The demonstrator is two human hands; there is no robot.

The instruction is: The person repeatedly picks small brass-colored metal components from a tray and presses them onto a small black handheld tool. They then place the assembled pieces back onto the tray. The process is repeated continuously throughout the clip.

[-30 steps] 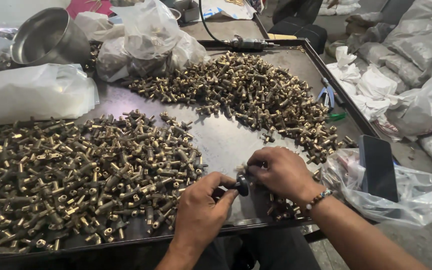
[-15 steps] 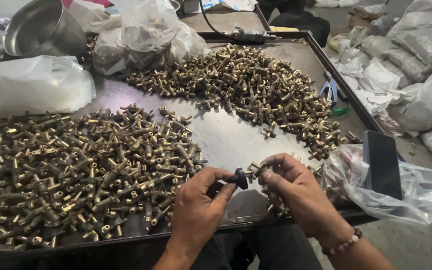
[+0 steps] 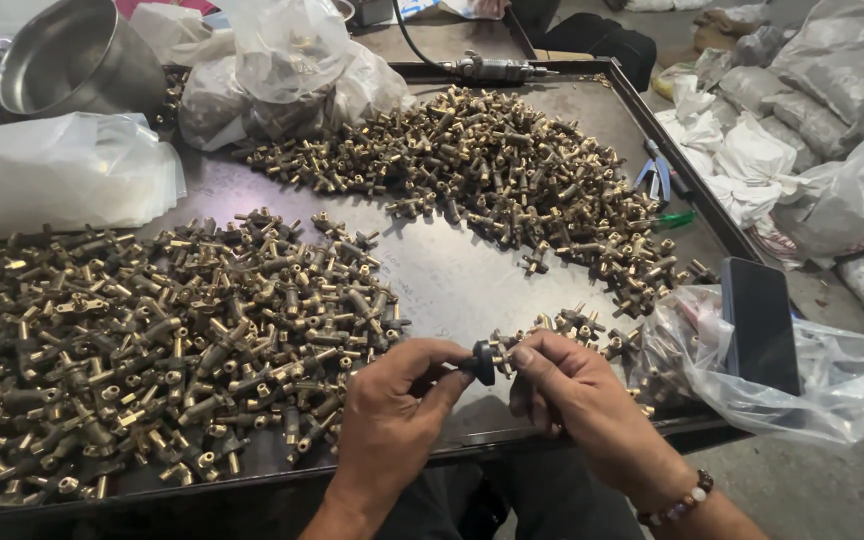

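Head view, hands: the left hand (image 3: 392, 420) and the right hand (image 3: 577, 395) meet over the near edge of the metal tray (image 3: 452, 270), fingertips pinched toward each other.
Head view, piece in hand: a small brass fitting (image 3: 500, 352) with a black round cap (image 3: 483, 362) sits between the two hands, above the tray's bare middle strip and just in front of a small cluster of loose fittings (image 3: 577, 325).
Left fingers: thumb and forefinger closed on the black cap from the left; the other fingers curl under.
Right fingers: thumb and fingertips grasp the brass body from the right; a beaded bracelet (image 3: 680, 500) is on that wrist.
Left heap: a wide pile of brass fittings (image 3: 152, 340) lies just beside the left hand.
Far heap: a second pile of brass fittings (image 3: 492, 170) lies toward the tray's far right, well apart from the hands.
Surroundings: a steel bowl (image 3: 72, 55) and clear plastic bags (image 3: 52, 175) at the far left; a dark phone (image 3: 760, 325) rests on a plastic bag (image 3: 812, 375) at the right; a pneumatic tool (image 3: 492, 68) lies at the far rim.
Doing it well, as I judge: hold the brass body steady in the right hand, keep the cap square to its end, and turn or press with the left fingertips only, close over the tray so that a dropped piece lands there.
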